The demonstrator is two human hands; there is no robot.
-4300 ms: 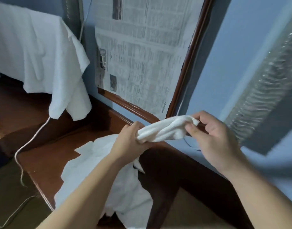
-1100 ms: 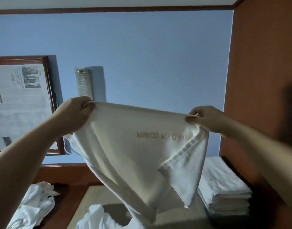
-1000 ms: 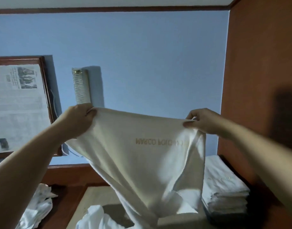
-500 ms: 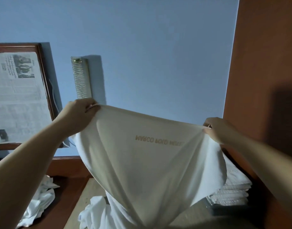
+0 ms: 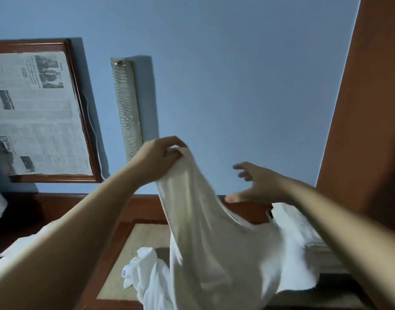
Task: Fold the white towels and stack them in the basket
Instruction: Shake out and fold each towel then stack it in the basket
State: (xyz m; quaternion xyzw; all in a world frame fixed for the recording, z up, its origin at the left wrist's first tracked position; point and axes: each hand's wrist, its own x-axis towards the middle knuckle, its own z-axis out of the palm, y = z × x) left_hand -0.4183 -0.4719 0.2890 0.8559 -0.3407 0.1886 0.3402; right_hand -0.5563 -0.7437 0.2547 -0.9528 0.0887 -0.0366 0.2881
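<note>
Against the blue wall (image 5: 236, 86), left hand (image 5: 157, 158) fingers pinched the towel (image 5: 214, 242) corner aloft to hang it; right hand (image 5: 257, 186) fingers were spread, empty.

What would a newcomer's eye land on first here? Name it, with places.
At centre, a white towel hangs from the left hand, which pinches its top edge, while the right hand hovers open beside it, holding nothing. Behind, on the blue wall, a wooden frame holding a newspaper page hangs at left. Low on the right, folded towels sit stacked beside a wooden panel.
</note>
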